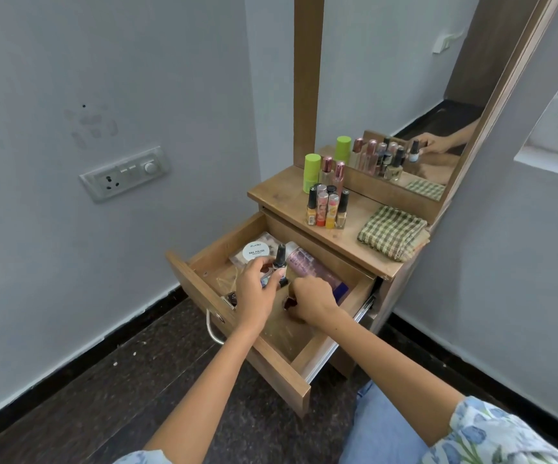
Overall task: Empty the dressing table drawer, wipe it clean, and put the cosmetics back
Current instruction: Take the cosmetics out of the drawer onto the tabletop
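Observation:
The wooden drawer of the dressing table stands pulled out. Inside it my left hand grips a black-capped nail polish bottle, held upright. My right hand is closed over a small dark red nail polish bottle on the drawer floor. A white round nail polish remover jar, a lilac spray can lying on its side and a clear packet remain in the drawer. A further dark bottle lies near the front wall.
On the table top stand a green-capped tube, pink perfume bottles and several small nail polish bottles. A folded green checked cloth lies at its right. A mirror rises behind. A switchboard is on the left wall.

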The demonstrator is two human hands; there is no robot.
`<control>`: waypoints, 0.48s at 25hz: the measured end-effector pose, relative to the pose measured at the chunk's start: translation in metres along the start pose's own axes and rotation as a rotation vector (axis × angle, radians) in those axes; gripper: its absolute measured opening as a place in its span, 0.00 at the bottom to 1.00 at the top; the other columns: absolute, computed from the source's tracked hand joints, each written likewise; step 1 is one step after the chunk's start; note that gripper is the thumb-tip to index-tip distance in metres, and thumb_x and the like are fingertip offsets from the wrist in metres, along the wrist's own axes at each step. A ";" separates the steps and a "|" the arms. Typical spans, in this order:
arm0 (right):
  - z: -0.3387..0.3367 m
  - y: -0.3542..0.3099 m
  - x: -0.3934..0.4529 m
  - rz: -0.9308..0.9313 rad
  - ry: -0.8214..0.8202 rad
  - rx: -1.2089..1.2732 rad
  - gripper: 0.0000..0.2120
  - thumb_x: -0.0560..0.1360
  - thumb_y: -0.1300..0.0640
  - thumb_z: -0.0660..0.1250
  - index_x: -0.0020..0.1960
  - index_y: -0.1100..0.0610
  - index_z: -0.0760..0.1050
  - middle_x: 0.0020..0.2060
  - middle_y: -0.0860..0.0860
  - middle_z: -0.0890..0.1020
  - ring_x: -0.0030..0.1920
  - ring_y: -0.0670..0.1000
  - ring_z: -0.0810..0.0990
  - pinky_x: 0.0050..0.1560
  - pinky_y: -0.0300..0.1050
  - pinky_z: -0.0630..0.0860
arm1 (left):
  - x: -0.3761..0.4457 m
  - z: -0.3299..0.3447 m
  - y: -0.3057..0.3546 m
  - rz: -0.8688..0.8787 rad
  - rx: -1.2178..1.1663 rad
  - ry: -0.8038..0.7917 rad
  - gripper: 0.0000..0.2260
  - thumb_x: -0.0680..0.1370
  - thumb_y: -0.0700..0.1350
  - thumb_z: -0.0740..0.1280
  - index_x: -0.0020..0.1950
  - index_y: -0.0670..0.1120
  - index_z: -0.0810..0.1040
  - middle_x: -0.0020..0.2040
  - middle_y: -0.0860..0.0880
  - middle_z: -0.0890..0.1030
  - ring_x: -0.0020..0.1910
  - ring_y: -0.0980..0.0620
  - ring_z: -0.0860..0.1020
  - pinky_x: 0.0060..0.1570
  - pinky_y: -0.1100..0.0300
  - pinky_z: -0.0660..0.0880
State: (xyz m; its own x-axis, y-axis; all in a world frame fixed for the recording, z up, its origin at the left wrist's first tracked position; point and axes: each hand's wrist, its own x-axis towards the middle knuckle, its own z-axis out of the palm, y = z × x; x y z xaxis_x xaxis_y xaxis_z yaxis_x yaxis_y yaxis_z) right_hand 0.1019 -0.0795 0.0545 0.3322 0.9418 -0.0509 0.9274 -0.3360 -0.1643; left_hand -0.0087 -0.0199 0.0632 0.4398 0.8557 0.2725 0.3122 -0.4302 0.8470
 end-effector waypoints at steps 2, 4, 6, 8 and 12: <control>-0.008 0.009 -0.004 0.077 0.049 0.233 0.11 0.72 0.55 0.72 0.53 0.57 0.80 0.49 0.53 0.82 0.47 0.51 0.81 0.49 0.46 0.80 | 0.000 0.000 0.000 0.007 -0.008 0.015 0.13 0.76 0.46 0.69 0.59 0.45 0.77 0.55 0.53 0.78 0.56 0.56 0.73 0.56 0.62 0.69; -0.026 0.020 -0.010 0.093 0.105 0.405 0.11 0.71 0.56 0.73 0.54 0.55 0.81 0.50 0.50 0.80 0.48 0.48 0.79 0.49 0.40 0.78 | 0.002 -0.001 0.000 0.020 -0.014 0.017 0.13 0.75 0.45 0.69 0.59 0.45 0.77 0.55 0.52 0.79 0.57 0.56 0.74 0.57 0.62 0.69; -0.051 0.030 -0.018 0.115 0.189 0.539 0.11 0.72 0.59 0.72 0.54 0.54 0.81 0.50 0.49 0.80 0.47 0.45 0.78 0.44 0.34 0.75 | 0.002 0.000 0.000 0.045 -0.027 0.008 0.13 0.75 0.45 0.69 0.58 0.45 0.77 0.55 0.51 0.79 0.57 0.56 0.74 0.58 0.61 0.70; -0.073 0.040 -0.018 0.189 0.328 0.659 0.10 0.71 0.60 0.73 0.52 0.55 0.81 0.46 0.47 0.81 0.42 0.41 0.77 0.37 0.29 0.71 | 0.002 0.000 0.001 0.059 -0.043 0.017 0.12 0.75 0.45 0.70 0.57 0.46 0.77 0.55 0.53 0.78 0.56 0.57 0.74 0.59 0.60 0.71; -0.096 0.061 -0.001 0.359 0.524 0.735 0.06 0.68 0.61 0.76 0.44 0.58 0.82 0.38 0.50 0.83 0.38 0.46 0.80 0.34 0.34 0.72 | 0.009 0.006 0.009 0.086 -0.075 0.026 0.11 0.74 0.45 0.71 0.56 0.49 0.78 0.51 0.63 0.74 0.55 0.63 0.73 0.57 0.58 0.71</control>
State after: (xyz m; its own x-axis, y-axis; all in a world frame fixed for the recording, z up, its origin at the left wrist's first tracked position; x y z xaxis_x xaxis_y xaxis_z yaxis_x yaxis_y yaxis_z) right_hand 0.1751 -0.1019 0.1392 0.7740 0.6016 0.1975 0.4760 -0.3472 -0.8080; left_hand 0.0029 -0.0177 0.0711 0.4402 0.8242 0.3563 0.2100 -0.4803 0.8516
